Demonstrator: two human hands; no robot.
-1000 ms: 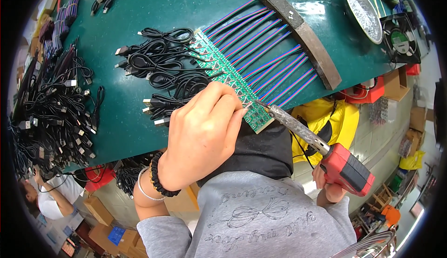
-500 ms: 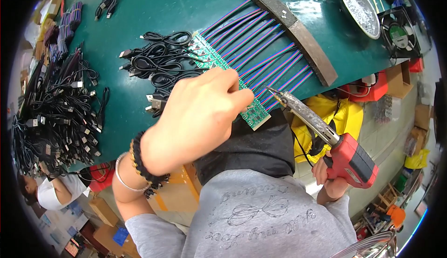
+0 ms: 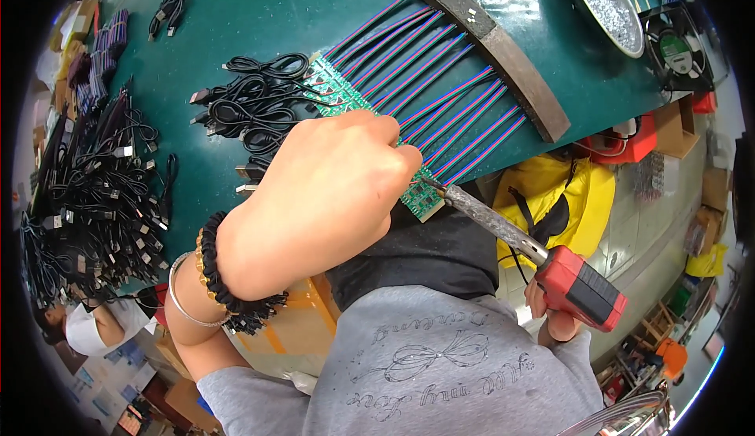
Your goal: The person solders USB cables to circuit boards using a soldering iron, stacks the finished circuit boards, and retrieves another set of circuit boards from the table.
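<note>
The left hand (image 3: 314, 200) lay knuckles-up over the near end of a green circuit strip (image 3: 346, 102) on the green table (image 3: 259, 11). Its fingers were curled down toward the strip, but whether the grip pinched anything could not be told, since the back of the hand hid the fingertips. A black bead bracelet (image 3: 228, 279) and a thin silver bangle (image 3: 185, 310) ringed its wrist.

The right hand (image 3: 550, 314) was mostly hidden; its grip was closed around the red and black handle of a soldering iron (image 3: 543, 259), with only a few fingers showing under the handle. The iron's grey shaft ran up and left from that grip, and its tip met the strip's near end just beside the left hand's fingers.

Beyond the left grip, coloured ribbon wires (image 3: 440, 82) ran from the strip away under a dark flat bar (image 3: 487, 43) that lay across them. To the left of that grip, coiled black cables (image 3: 252, 98) joined the strip's other side, and a larger heap of black cables (image 3: 86, 192) lay further left. Well beyond the right grip stood a round metal dish (image 3: 605, 3) and a small black fan (image 3: 676, 47). A yellow bag (image 3: 586, 200) sat below the table edge, just above the iron's handle.
</note>
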